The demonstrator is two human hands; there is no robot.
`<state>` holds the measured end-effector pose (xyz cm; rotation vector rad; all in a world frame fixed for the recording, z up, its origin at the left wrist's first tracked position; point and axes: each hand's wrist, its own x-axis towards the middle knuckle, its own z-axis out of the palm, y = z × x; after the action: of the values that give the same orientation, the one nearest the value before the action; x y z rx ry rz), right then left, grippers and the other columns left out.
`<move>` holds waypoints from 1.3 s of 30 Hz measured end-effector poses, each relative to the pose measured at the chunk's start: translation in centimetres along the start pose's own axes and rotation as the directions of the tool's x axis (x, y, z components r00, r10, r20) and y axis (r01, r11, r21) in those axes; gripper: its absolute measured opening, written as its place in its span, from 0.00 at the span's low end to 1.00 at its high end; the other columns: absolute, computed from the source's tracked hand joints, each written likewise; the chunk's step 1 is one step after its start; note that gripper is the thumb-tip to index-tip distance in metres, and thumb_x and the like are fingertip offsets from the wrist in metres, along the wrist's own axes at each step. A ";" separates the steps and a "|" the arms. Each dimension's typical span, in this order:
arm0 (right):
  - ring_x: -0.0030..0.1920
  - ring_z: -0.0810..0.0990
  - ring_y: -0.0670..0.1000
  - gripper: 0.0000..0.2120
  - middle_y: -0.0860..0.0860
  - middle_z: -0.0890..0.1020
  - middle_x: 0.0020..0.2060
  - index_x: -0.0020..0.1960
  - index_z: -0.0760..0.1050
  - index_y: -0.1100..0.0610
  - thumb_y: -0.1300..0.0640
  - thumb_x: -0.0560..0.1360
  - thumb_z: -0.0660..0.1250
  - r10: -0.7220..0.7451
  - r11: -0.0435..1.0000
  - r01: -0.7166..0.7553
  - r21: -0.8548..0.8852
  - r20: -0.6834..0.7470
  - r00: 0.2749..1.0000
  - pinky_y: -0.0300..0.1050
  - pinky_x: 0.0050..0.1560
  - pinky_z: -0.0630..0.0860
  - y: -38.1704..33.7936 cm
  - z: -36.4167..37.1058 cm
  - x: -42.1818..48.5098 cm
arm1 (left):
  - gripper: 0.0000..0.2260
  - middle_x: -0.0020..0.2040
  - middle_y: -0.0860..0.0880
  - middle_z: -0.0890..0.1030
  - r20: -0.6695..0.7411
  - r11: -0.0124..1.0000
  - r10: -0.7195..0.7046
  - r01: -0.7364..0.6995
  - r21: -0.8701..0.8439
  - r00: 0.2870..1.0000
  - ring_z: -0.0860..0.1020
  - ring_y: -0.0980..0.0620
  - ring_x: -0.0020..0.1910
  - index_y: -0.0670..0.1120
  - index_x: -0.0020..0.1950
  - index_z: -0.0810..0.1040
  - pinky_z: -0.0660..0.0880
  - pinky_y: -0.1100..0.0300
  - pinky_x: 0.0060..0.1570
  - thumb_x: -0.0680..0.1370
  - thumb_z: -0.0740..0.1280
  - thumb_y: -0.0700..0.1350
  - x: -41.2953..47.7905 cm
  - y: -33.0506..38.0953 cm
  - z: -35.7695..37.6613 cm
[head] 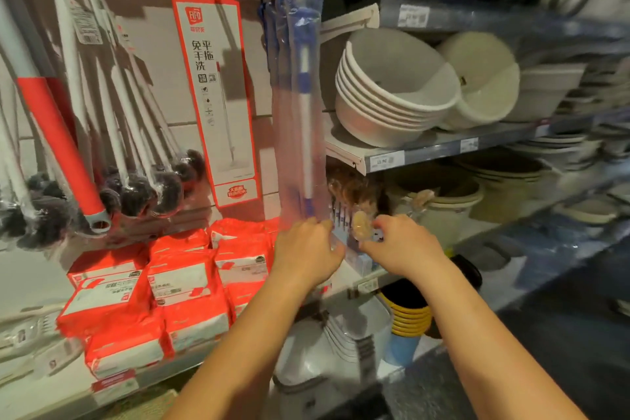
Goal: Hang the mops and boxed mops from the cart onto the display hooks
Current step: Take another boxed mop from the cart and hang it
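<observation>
My left hand [306, 249] sits just below the middle of my view, its fingers curled round the lower end of the wrapped mop [306, 95], gripping the clear plastic sleeve where it ends. That mop, with a blue and white pole, stands nearly upright from my hand towards 12 o'clock, where its top runs out of sight against the wall panel, beside the end of the shelf [426, 150]. My right hand [405, 242] is just beside the left at 3 o'clock of it, knuckles up and fingers bent towards some small blurred items under that shelf; I cannot tell whether it pinches anything. At 10 o'clock of my left hand the boxed mop [214, 89], a long red and white carton, hangs slightly tilted on the wall. Further out at 9 o'clock a row of hanging mops [136, 194] with dark heads leans across the panel, with a red-sleeved pole [58, 133] in front of them. At 8 o'clock red packs [184, 286] lie stacked on a low surface. At 2 o'clock pale nested basins [392, 92] rest tilted on the shelf.
</observation>
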<state>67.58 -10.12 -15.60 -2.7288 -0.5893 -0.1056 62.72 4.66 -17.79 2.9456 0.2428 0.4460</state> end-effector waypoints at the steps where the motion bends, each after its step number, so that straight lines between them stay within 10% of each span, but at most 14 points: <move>1: 0.59 0.75 0.57 0.20 0.54 0.77 0.60 0.63 0.71 0.52 0.42 0.76 0.61 0.008 1.000 -0.008 -0.013 0.015 1.000 0.49 0.52 0.74 1.1 0.0 -1.0 | 0.17 0.59 0.47 0.79 0.004 1.000 0.010 -0.010 -0.012 1.000 0.75 0.43 0.59 0.50 0.61 0.76 0.73 0.52 0.52 0.77 0.60 0.57 -0.7 1.2 0.5; 15: 0.59 0.76 0.58 0.18 0.54 0.78 0.59 0.60 0.73 0.54 0.43 0.75 0.63 0.490 0.872 -0.489 0.030 -0.045 0.871 0.49 0.52 0.73 13.1 -1.7 -16.2 | 0.18 0.60 0.46 0.77 0.214 0.912 0.408 -0.383 -0.150 0.888 0.73 0.43 0.62 0.48 0.65 0.74 0.73 0.50 0.53 0.79 0.61 0.55 -6.4 15.8 5.0; 26: 0.62 0.75 0.57 0.22 0.53 0.78 0.62 0.63 0.73 0.52 0.41 0.74 0.63 0.866 0.493 -0.867 0.075 -0.138 0.481 0.50 0.58 0.74 15.4 -2.5 -33.5 | 0.19 0.62 0.48 0.76 0.242 0.615 0.788 -0.703 -0.356 0.567 0.73 0.45 0.63 0.50 0.66 0.72 0.71 0.50 0.57 0.79 0.60 0.57 -15.9 26.2 6.9; 39: 0.62 0.76 0.56 0.22 0.53 0.77 0.63 0.66 0.71 0.52 0.42 0.75 0.62 0.970 0.144 -0.982 0.125 -0.212 0.115 0.48 0.56 0.73 18.1 -4.2 -49.4 | 0.20 0.65 0.48 0.75 0.245 0.309 0.945 -0.834 -0.457 0.215 0.72 0.44 0.65 0.50 0.68 0.72 0.70 0.46 0.61 0.79 0.60 0.57 -28.4 38.3 6.8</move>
<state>30.02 -46.14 -24.49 -2.4420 1.4199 -0.1056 43.21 -38.71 -25.47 2.4539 -1.5918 -0.2121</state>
